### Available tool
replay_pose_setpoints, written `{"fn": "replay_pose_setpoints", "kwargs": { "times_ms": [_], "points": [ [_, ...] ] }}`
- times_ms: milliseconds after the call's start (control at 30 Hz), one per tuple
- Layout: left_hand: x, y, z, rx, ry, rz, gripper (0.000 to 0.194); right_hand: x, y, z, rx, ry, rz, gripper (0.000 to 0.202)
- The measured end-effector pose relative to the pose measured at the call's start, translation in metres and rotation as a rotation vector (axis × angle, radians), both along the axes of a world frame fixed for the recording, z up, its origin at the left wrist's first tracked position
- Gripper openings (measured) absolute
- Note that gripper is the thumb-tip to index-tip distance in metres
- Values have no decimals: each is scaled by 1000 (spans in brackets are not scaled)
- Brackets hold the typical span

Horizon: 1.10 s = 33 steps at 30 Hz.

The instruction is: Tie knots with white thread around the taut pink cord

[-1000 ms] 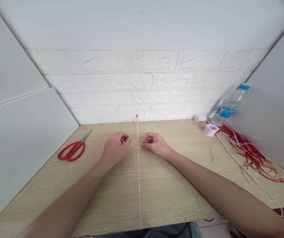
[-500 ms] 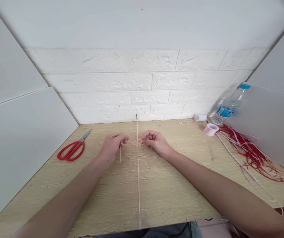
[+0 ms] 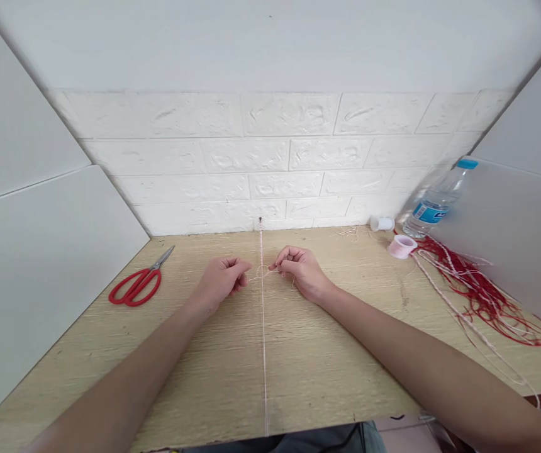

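A pale pink cord [image 3: 264, 346] runs straight from a small dark fixing point at the wall's foot down to the table's front edge. Its far stretch is a pink-and-white braid [image 3: 261, 242]. Just below the braid, a thin pale thread [image 3: 253, 279] forms a small loop around the cord. My left hand [image 3: 223, 279] pinches one side of this thread, left of the cord. On the other side, my right hand [image 3: 299, 269] is closed on the thread too, with a short tail hanging under its fingers. The fingertips partly hide the thread.
Red-handled scissors [image 3: 141, 280] lie at the left. On the right are a pink thread spool [image 3: 401, 246], a white spool [image 3: 382, 223], a water bottle [image 3: 433, 204] and a heap of red cords [image 3: 492, 296]. White panels flank the wooden table [image 3: 336, 371]; a white brick-pattern wall [image 3: 270, 157] backs it.
My left hand has shifted slightly right, nearer the cord, and the tail hanging below it no longer shows. The loop looks smaller. My right hand has moved slightly to the right.
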State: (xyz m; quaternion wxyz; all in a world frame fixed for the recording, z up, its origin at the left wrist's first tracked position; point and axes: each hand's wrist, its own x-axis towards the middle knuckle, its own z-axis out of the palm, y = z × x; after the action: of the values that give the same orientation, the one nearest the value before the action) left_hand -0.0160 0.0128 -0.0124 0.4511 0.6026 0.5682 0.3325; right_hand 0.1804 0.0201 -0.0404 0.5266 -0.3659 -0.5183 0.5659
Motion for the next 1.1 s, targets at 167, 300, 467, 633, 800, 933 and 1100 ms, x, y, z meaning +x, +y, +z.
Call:
{"fn": "replay_pose_setpoints", "kwargs": {
  "times_ms": [167, 300, 467, 633, 800, 933, 1100],
  "points": [
    [1, -3, -1, 162, 272, -46, 31, 0, 0, -2, -24, 39, 51, 7],
    [4, -8, 2, 295, 471, -132, 28, 0, -1, -3, -4, -11, 68, 15],
    [7, -12, 3, 320, 563, -190, 26, -1, -5, 0, 107, -183, 49, 23],
    [6, -9, 2, 365, 582, -170, 30, -1, -9, 1, 257, -457, -24, 27],
    [4, -7, -1, 402, 607, -115, 33, -2, -7, -2, 336, -624, -51, 24],
    [3, -5, -2, 410, 617, -81, 34, -2, -1, -6, 389, -735, -83, 20],
    [3, -3, -4, 426, 638, -74, 37, -2, 4, -8, 518, -841, -106, 10]
  ]
}}
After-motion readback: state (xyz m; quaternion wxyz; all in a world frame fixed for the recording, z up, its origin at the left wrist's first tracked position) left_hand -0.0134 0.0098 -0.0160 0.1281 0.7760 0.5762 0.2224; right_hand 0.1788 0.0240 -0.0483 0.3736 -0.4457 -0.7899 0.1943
